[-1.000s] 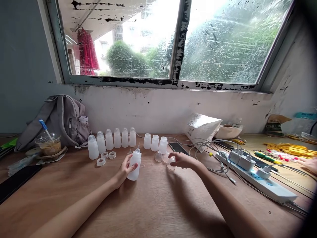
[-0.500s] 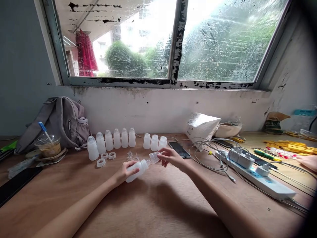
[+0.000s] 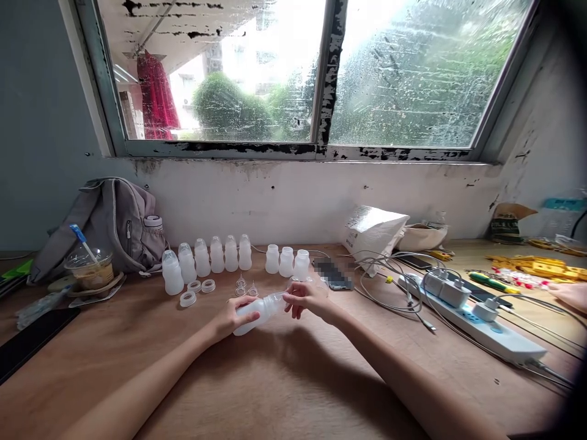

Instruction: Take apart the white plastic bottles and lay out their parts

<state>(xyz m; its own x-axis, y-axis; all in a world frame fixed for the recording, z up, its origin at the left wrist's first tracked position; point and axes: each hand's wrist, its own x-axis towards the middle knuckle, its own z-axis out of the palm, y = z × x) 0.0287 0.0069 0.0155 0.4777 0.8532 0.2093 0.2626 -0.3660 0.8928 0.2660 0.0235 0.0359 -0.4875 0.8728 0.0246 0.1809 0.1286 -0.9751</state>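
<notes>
My left hand (image 3: 230, 319) is wrapped round a frosted white baby bottle (image 3: 251, 319), tilted with its neck up to the right. Between the fingers of my right hand (image 3: 309, 299) is a clear cap (image 3: 276, 299), which sits over the bottle's top end. Beyond my hands, two clear teats (image 3: 252, 289) lie on the table near several white collar rings (image 3: 188, 299). A row of capped bottles (image 3: 216, 255) stands at the back left. Three bottles without caps (image 3: 287, 263) stand to their right, behind my right hand.
A phone (image 3: 337, 278) lies behind my right hand. Tangled cables (image 3: 389, 287) and a white power strip (image 3: 486, 330) take up the right side. On the left are a cup with a straw (image 3: 92, 269) and a grey backpack (image 3: 114, 226). Another person's hand (image 3: 568, 296) shows at the far right.
My right hand has moved left and slightly down, bringing the clear cap from beside the bottle's tip onto its top end. The left hand still holds the bottle in nearly the same place.
</notes>
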